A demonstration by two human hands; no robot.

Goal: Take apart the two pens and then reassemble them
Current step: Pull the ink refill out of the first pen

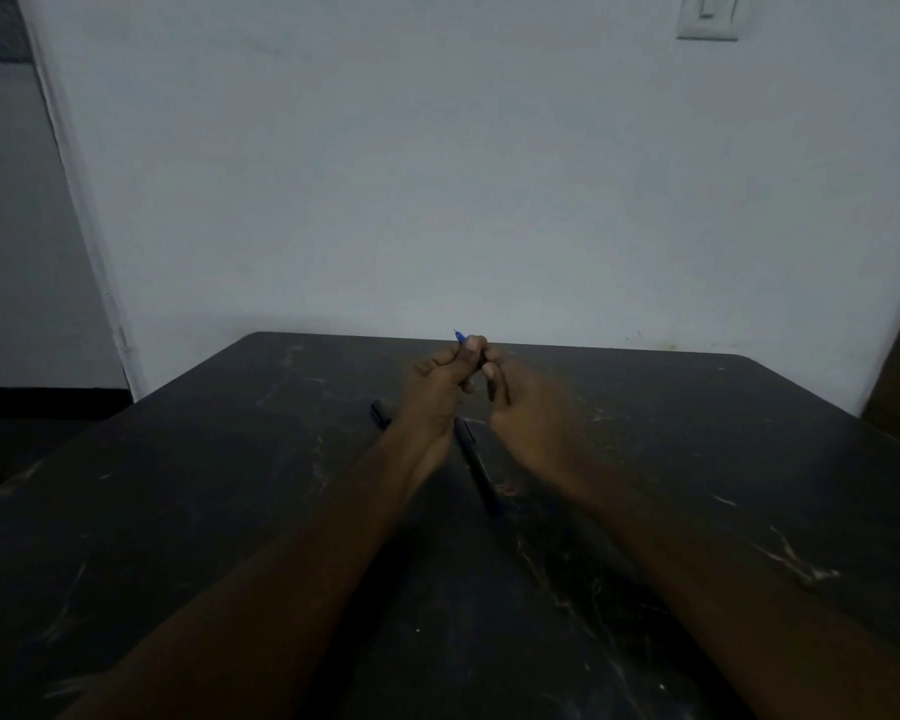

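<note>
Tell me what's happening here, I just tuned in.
A person holds one pen up over the dark table. The left hand grips it, its blue tip poking out above the fingers, and the right hand, blurred, pinches it from the other side. A second pen, black, lies on the table between the wrists. A short black piece, maybe a cap, lies left of the left wrist.
</note>
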